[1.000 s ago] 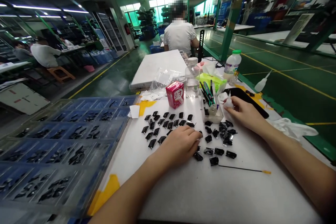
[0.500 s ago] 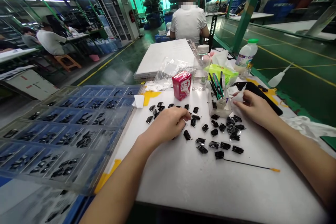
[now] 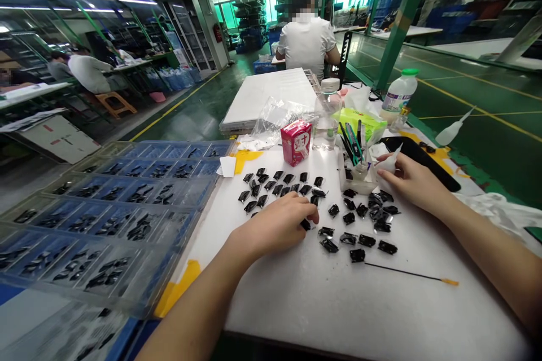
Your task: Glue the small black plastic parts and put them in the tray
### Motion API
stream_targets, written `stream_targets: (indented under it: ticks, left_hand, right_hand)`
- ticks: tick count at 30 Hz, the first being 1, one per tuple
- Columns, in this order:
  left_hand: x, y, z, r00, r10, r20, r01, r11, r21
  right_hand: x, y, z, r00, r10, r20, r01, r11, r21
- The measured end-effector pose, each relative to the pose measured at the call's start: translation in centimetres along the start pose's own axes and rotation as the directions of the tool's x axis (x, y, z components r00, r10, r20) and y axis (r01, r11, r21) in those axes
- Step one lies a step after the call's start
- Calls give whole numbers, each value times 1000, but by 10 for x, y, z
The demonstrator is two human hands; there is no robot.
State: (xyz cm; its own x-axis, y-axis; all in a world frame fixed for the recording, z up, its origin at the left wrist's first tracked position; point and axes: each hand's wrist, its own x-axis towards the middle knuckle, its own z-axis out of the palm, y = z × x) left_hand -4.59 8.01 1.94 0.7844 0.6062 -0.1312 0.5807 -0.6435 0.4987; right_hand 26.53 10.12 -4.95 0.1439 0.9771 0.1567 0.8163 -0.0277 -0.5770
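Note:
Dozens of small glossy black parts [image 3: 349, 218] lie scattered in loose groups on the white table top [image 3: 296, 293]. My left hand [image 3: 275, 227] rests curled among them, its fingertips at a black part [image 3: 305, 225]; the fingers hide whether it is pinched. My right hand [image 3: 412, 180] is at the far side of the parts, next to a small transparent cup of tools [image 3: 355, 172]. A white tissue [image 3: 388, 162] is held in its fingers. A thin black rod with an orange tip [image 3: 406, 273] lies in front of the parts.
A transparent tray with blue-lined compartments of black parts [image 3: 127, 220] stands along the table's left edge. Behind the parts are a red-and-white box [image 3: 295, 142], a water bottle [image 3: 327, 118], and a black pad [image 3: 419, 163]. A co-worker in a white shirt [image 3: 307, 45] sits beyond.
My left hand has moved nearer me and slightly right among the black parts. The right hand stays by the cup with the tissue. The view has shifted slightly.

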Motion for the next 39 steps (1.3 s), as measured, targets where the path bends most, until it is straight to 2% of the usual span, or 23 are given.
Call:
stream_targets:
  ticks: [4, 9, 14, 23, 27, 31, 36, 39]
  left_hand:
    - [3, 1, -1, 999, -36, -26, 35, 999, -32]
    - [8, 0, -2, 985, -133, -109, 115, 981, -157]
    - [9, 1, -4, 981, -146, -125, 112, 963, -246]
    - [8, -1, 0, 983, -133, -128, 101, 968, -229]
    - [6, -2, -3, 974, -149, -172, 118, 977, -180]
    - [2, -6, -13, 933, -204, -296, 186, 979, -89]
    - [-7, -10, -31, 848, -245, -470, 285, 958, 15]
    - [-16, -7, -38, 820, -256, -513, 326, 944, 50]
  right_hand:
    - [-1, -2, -1, 1000, 16, 25, -15, 999, -34]
    - [-2, -4, -3, 998, 30, 47, -28, 999, -45]
    - [-1, -6, -4, 998, 38, 58, -36, 998, -46]
    - [-3, -9, -6, 997, 34, 70, -31, 999, -35]
    - [-2, -9, -6, 998, 31, 54, -30, 999, -19]
    - [0, -6, -5, 1000, 23, 4, -23, 1000, 12]
    - [5, 2, 0, 999, 12, -35, -10, 997, 74]
    - [8, 10, 8, 998, 4, -62, 2, 995, 101]
